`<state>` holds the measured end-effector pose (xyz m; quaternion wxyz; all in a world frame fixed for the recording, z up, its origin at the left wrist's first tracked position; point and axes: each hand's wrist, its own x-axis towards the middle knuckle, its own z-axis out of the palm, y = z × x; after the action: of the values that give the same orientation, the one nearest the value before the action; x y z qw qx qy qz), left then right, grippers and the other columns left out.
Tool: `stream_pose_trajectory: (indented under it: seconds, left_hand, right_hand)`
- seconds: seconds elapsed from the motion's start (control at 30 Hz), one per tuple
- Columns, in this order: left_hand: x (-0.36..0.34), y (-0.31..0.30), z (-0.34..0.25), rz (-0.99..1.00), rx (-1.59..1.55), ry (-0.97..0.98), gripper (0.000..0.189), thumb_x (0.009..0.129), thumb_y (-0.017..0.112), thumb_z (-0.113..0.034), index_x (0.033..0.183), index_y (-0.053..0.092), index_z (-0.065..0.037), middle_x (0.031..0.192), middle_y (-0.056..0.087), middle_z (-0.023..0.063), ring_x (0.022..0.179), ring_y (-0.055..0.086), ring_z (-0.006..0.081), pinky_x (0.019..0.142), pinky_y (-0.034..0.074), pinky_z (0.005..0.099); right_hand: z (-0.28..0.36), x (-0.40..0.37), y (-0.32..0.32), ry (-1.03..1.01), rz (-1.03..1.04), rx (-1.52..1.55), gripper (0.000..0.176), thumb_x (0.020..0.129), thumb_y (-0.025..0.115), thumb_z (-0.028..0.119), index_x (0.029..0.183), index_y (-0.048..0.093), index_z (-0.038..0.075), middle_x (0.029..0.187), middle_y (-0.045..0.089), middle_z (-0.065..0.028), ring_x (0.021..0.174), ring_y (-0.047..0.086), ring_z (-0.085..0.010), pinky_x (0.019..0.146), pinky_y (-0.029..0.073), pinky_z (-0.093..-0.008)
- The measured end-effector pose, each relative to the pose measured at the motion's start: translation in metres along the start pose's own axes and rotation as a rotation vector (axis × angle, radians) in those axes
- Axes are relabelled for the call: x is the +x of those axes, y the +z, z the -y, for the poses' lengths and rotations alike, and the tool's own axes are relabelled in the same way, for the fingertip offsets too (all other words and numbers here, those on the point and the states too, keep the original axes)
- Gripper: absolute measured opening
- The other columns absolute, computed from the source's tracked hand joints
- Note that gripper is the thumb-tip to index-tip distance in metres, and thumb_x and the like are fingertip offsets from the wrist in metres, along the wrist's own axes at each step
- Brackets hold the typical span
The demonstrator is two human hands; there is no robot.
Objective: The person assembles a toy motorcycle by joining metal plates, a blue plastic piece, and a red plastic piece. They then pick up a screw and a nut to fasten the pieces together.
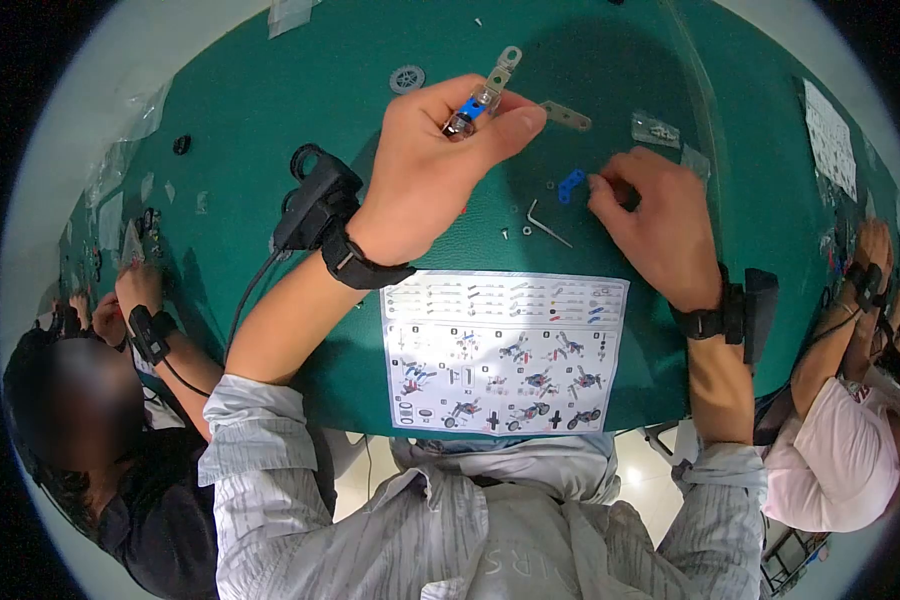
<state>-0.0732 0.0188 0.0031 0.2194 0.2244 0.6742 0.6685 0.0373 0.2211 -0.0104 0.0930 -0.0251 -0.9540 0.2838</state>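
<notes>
Left hand (430, 170) grip clenched on metal-and-blue assembly (485, 95), held up above green counter (270, 130). Right hand (655, 225) on counter, fingers curled just beside blue part (571, 185); whether it grasps anything, cannot tell. Hex key (545, 222) near.

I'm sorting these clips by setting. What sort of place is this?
Likely a shared assembly workshop: green table with scattered small parts, an instruction sheet, the left hand holding a metal-and-blue part, co-workers alongside.

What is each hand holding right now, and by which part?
The left hand pinches a small metal-and-blue assembly at its lower end. The right hand reaches beside a blue piece; any grip there cannot be told.
</notes>
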Motion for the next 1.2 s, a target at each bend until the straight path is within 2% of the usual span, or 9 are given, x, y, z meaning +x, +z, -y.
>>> stream_pose_trajectory:
  seconds: [0.23,0.5,0.6,0.7,0.8,0.83,0.93,1.13,1.2]
  left_hand:
    - [0.001,-0.002,0.005,0.04,-0.057,-0.054,0.021,0.092,0.072,-0.023,0.096,0.072,-0.002,0.065,0.051,-0.0078,0.053,0.04,-0.0002,0.045,0.028,0.0215]
    - [0.001,-0.001,0.001,0.047,-0.02,-0.044,0.014,0.096,0.066,-0.015,0.098,0.067,0.0,0.066,0.044,-0.0078,0.053,0.033,0.0017,0.049,0.024,0.0226]
    - [0.001,0.0,0.001,0.054,-0.034,-0.051,0.014,0.097,0.065,-0.015,0.098,0.067,-0.001,0.065,0.044,-0.008,0.053,0.033,0.0017,0.048,0.023,0.0227]
    - [-0.003,0.004,0.002,0.079,-0.038,-0.041,0.013,0.097,0.065,-0.015,0.098,0.067,-0.002,0.064,0.044,-0.0081,0.053,0.033,0.0017,0.048,0.023,0.0228]
    - [-0.007,0.007,0.003,0.147,-0.049,-0.047,0.013,0.098,0.065,-0.015,0.098,0.067,-0.002,0.064,0.044,-0.0082,0.053,0.034,0.0015,0.049,0.022,0.023]
    - [-0.007,0.008,0.003,0.176,-0.055,-0.052,0.013,0.098,0.065,-0.015,0.098,0.067,-0.002,0.064,0.044,-0.0083,0.054,0.034,0.0014,0.049,0.022,0.023]
    - [-0.008,0.006,-0.002,0.21,-0.08,-0.153,0.018,0.095,0.069,-0.016,0.099,0.073,0.001,0.08,0.065,-0.0036,0.073,0.051,0.0007,0.061,0.039,0.0202]
    - [-0.007,0.008,-0.003,0.314,-0.131,-0.151,0.018,0.096,0.066,-0.014,0.106,0.067,-0.001,0.076,0.058,-0.0054,0.064,0.045,0.0011,0.056,0.033,0.0214]
    - [-0.006,0.009,-0.005,0.337,-0.207,-0.174,0.021,0.099,0.057,-0.016,0.114,0.059,-0.001,0.072,0.045,-0.0045,0.059,0.037,0.0036,0.053,0.027,0.0226]
  right_hand:
    - [-0.005,0.002,0.003,-0.025,-0.047,0.097,0.015,0.085,0.071,0.015,0.082,0.067,0.001,0.077,0.064,-0.0145,0.069,0.065,-0.0314,0.063,0.051,-0.0404]
    - [-0.023,0.009,-0.012,0.106,-0.192,0.143,0.015,0.089,0.07,0.015,0.093,0.073,0.0,0.087,0.07,-0.0134,0.072,0.067,-0.0249,0.066,0.051,-0.0346]
    - [-0.018,0.007,-0.013,0.067,-0.201,0.201,0.014,0.089,0.071,0.015,0.094,0.074,0.002,0.085,0.07,-0.0078,0.064,0.061,-0.015,0.059,0.046,-0.0284]
    - [0.0,0.0,-0.012,0.048,-0.023,0.546,0.012,0.089,0.074,0.014,0.096,0.075,0.004,0.081,0.068,0.0,0.061,0.051,-0.0028,0.054,0.037,-0.0215]
    - [0.014,-0.007,-0.008,0.139,-0.018,0.829,0.01,0.089,0.076,0.011,0.096,0.074,0.004,0.078,0.064,0.0059,0.064,0.043,0.0036,0.053,0.03,-0.0179]
    - [0.01,-0.007,-0.007,0.141,-0.007,0.786,0.009,0.091,0.075,0.01,0.095,0.074,0.002,0.077,0.065,0.0054,0.065,0.045,0.0024,0.055,0.033,-0.0178]
    - [0.007,-0.005,-0.001,0.123,-0.085,0.842,0.011,0.09,0.076,0.011,0.097,0.073,0.002,0.077,0.064,0.0055,0.066,0.047,0.0011,0.057,0.034,-0.017]
    - [0.007,-0.004,-0.005,0.192,-0.096,0.995,0.012,0.092,0.072,0.01,0.102,0.07,0.003,0.078,0.062,0.0051,0.063,0.047,-0.0004,0.055,0.034,-0.0177]
    - [0.003,-0.003,-0.008,0.239,-0.081,1.065,0.01,0.093,0.07,0.011,0.1,0.069,0.004,0.076,0.06,0.0058,0.059,0.043,0.0,0.052,0.031,-0.0184]
